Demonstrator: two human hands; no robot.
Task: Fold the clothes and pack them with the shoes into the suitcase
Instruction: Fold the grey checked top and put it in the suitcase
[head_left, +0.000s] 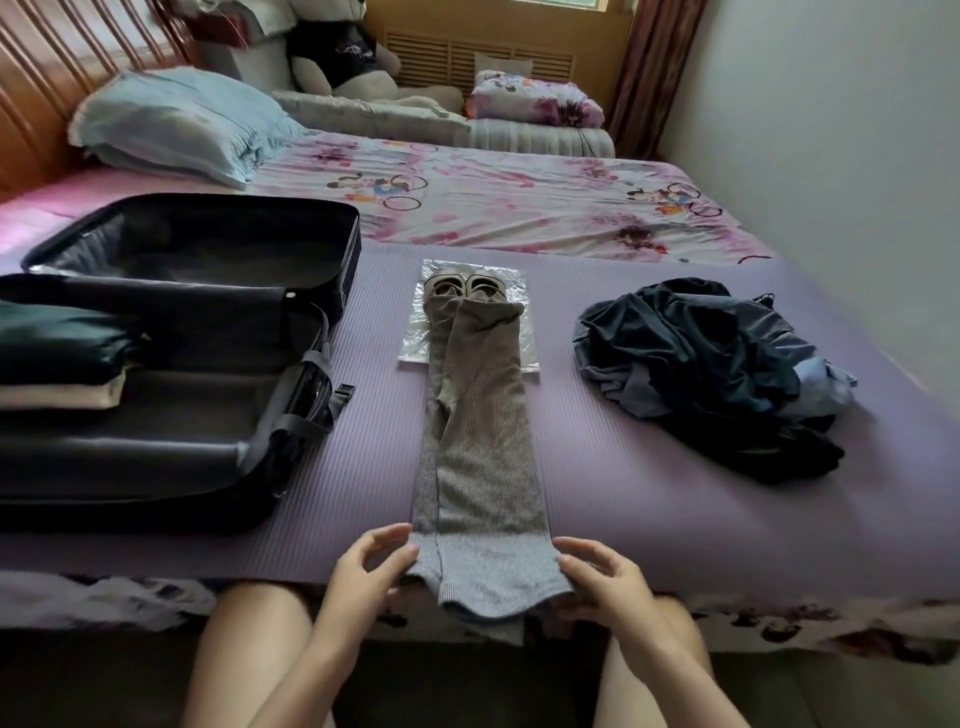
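Note:
A long grey ribbed garment (480, 457) lies folded lengthwise down the middle of the purple mat (649, 519). Its far end lies over a pair of brown shoes (464, 288) on a clear plastic bag (514, 280). My left hand (363, 577) touches the garment's near left corner with loosely curled fingers. At the near right corner my right hand (608, 582) holds the hem, where the cloth hangs over the bed edge. An open black suitcase (171, 374) lies at the left and holds folded dark green (62, 343) and beige clothes (67, 392). A heap of dark unfolded clothes (711, 374) sits at the right.
Beyond the mat the bed has a pink floral sheet (519, 208), a blue pillow (176, 122), a stuffed bear (343, 52) and a folded floral quilt (535, 98). A white wall (831, 130) runs along the right. My bare knees are below the bed edge.

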